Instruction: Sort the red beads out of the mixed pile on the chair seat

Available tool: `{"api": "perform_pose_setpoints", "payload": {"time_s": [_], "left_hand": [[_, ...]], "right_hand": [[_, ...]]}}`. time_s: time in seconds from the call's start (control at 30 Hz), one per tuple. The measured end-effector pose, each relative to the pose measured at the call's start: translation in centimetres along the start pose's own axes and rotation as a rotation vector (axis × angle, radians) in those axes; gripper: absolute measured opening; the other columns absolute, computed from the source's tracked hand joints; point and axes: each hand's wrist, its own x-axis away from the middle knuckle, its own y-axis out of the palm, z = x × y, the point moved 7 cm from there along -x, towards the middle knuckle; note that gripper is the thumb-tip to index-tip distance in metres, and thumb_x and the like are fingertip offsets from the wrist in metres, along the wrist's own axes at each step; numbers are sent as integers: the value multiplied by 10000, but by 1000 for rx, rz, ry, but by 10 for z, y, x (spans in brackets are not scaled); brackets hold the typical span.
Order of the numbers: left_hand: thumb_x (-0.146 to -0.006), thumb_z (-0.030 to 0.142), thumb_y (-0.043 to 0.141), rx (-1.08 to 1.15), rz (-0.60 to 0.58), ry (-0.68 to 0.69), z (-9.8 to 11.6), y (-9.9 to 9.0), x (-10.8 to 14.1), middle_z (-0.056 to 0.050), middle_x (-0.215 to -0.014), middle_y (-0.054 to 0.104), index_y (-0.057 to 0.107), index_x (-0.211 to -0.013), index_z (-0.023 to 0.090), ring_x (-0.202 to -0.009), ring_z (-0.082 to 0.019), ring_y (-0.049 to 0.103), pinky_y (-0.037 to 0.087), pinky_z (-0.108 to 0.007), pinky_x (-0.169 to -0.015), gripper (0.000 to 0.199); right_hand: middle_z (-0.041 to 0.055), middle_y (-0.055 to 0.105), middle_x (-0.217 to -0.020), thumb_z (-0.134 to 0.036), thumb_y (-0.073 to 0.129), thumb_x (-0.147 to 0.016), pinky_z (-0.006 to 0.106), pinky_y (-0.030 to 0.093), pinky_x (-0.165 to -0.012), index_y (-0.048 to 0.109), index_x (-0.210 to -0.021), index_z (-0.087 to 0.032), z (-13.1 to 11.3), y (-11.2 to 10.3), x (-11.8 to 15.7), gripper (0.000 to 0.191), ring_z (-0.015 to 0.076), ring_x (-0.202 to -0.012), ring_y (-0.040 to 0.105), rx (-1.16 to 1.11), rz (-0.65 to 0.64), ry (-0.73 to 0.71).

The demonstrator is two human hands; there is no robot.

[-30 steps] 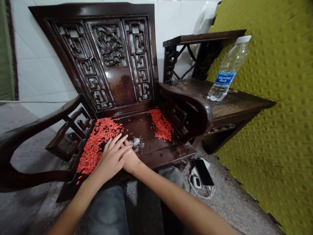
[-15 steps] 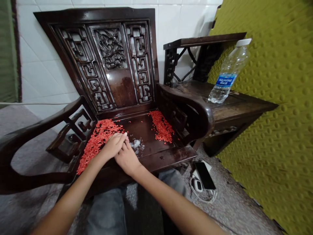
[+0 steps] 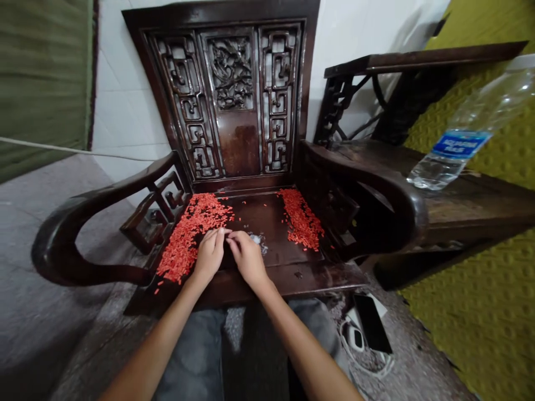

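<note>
Over the dark wooden chair seat [image 3: 276, 223], my left hand [image 3: 210, 252] and my right hand [image 3: 247, 256] meet almost fingertip to fingertip. Both are closed in a pinch; whatever lies between the fingers is too small to make out. Just left of my left hand spreads a large scatter of small red pieces [image 3: 184, 239]. A smaller patch of the same red pieces [image 3: 303, 223] covers the right side of the seat. By my right hand's fingers lies a little heap of whitish scraps [image 3: 258, 240], partly hidden behind that hand.
Curved armrests [image 3: 62, 223] flank the seat, below a carved backrest [image 3: 234, 72]. On the side table [image 3: 468, 206] at right stands a clear water bottle [image 3: 460, 145]. A black phone [image 3: 371, 323] and a white cable [image 3: 376, 372] lie on the floor.
My hands were overlapped half a second ago; now they are apart, meeting only at the fingertips. The view has swung left, so the chair and bottle appear farther right.
</note>
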Motion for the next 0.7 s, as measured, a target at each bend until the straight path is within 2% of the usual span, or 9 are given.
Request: {"api": "perform_pose_setpoints", "payload": {"time_s": [0.1,0.17,0.27,0.43,0.53,0.7], "left_hand": [[-1053,363,335,-359,29,28,-10,-2,-10,-131,-1298,675,674,-1237,189,-1266,-308,544,390,-476,-1104,423],[-1016,331,400,-569,51,-62,-25,-5,-17,-179,-1399,603,623,-1328,154,-1318,-370,473,367,-537,-1076,423],[-989,329,424,-745,46,-201,-48,-5,-25,-219,-1329,623,650,-1296,129,-1240,-411,482,383,-559,-984,431],[-998,297,381,-831,36,-199,-60,-2,-35,-200,-1151,677,719,-1133,149,-1114,-376,530,381,-503,-930,393],[-1001,277,371,-816,42,-202,-62,-3,-36,-198,-1124,684,711,-1113,142,-1091,-362,545,370,-487,-934,383],[-1009,304,391,-766,55,-260,-65,-6,-33,-206,-1107,690,710,-1090,129,-1087,-362,565,350,-482,-944,372]], "right_hand": [[29,701,-920,-300,566,-1000,270,485,-795,669,-1034,-209,17,-4,0,141,170,-833,649,-199,110,125],[5,673,-839,-360,607,-967,257,475,-740,673,-1005,-212,28,-5,1,166,159,-761,620,-277,175,211],[-12,638,-797,-428,633,-933,234,456,-674,670,-972,-205,38,-4,2,229,140,-711,579,-380,224,287],[-52,545,-672,-496,640,-909,202,366,-519,647,-893,-196,43,-1,5,301,103,-557,453,-456,191,363],[-82,475,-598,-508,632,-907,196,321,-470,625,-887,-202,45,0,5,307,91,-491,392,-499,189,399],[-90,451,-576,-504,633,-898,195,289,-417,599,-875,-196,48,0,6,310,85,-449,375,-569,203,435]]}}
